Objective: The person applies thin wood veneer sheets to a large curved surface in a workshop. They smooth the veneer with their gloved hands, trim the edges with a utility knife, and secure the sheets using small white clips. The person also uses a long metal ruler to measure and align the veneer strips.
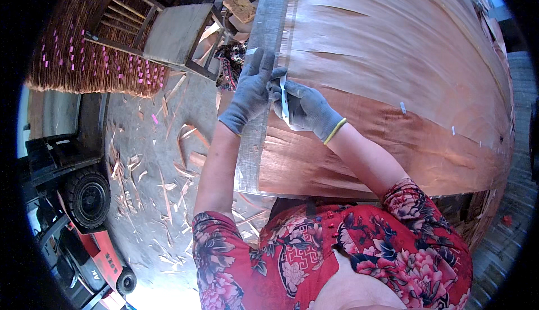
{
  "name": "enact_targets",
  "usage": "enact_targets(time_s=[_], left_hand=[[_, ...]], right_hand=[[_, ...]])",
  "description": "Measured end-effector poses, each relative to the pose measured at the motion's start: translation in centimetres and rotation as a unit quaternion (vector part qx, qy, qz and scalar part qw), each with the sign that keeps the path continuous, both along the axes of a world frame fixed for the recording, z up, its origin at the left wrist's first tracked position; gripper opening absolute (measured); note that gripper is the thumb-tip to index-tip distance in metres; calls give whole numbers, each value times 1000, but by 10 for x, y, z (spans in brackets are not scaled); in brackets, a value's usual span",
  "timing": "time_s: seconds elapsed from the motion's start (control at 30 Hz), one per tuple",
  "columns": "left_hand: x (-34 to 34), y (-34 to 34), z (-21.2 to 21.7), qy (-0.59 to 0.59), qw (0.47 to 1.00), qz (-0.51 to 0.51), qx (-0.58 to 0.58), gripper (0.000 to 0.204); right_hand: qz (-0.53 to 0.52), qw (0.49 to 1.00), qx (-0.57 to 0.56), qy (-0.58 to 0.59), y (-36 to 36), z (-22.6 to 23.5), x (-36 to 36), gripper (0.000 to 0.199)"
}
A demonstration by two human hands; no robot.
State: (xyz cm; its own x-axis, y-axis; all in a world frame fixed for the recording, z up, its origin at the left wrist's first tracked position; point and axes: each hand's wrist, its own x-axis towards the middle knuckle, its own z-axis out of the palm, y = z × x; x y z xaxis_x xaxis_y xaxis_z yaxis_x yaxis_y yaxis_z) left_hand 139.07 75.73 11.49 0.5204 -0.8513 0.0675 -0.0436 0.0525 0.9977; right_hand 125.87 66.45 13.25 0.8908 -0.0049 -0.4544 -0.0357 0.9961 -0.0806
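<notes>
Strip (284, 101) in right hand (307, 109), beside left hand (251, 94).

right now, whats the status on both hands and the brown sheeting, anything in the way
Left hand over grey strip. Right hand gripping slim white item. Brown sheeting spread out. Small white tabs on it, clear of both hands.

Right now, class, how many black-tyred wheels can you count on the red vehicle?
2: the larger wheel is at the upper end of the red vehicle, the smaller wheel at its lower end. Others may be hidden.
</notes>
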Motion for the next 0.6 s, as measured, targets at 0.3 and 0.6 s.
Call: enact_targets(time_s=[0.3, 0.6], left_hand=[[8, 2, 14, -570, 815, 0, 106, 68], [12, -1, 14, -629, 773, -16, 79, 52]], right_hand=[[28, 996, -73, 45, 4, 12, -7, 27], [50, 981, -169, 84, 24, 33, -40, 36]])
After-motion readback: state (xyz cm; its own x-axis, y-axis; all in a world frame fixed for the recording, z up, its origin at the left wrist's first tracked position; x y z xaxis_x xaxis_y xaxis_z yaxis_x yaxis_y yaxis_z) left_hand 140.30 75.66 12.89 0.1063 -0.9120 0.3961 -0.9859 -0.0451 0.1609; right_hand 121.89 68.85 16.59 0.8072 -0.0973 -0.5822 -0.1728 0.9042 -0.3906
